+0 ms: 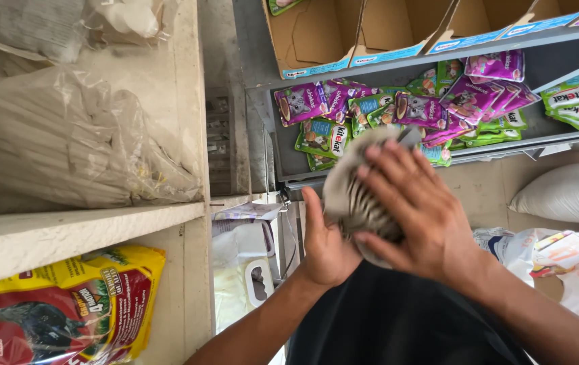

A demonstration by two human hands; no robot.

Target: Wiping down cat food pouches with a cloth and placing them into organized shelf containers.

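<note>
I hold a small pale pouch with a striped cat picture (353, 192) between both hands, in front of my dark shirt. My left hand (323, 247) grips it from below, at its left edge. My right hand (418, 216) lies flat over its right side with the fingers spread. The pouch is motion-blurred and partly hidden by my fingers. Just beyond it stands a grey metal shelf (546, 67) strewn with several purple pouches (472, 94) and green pouches (323, 135) of pet food.
Open cardboard display boxes (316, 34) stand on the shelf above. At left, a pale wooden shelf (86, 230) carries clear plastic bags (66, 142), with a yellow and red bag (66, 311) beneath. A white sack (566, 192) and plastic bags (560, 253) lie at right.
</note>
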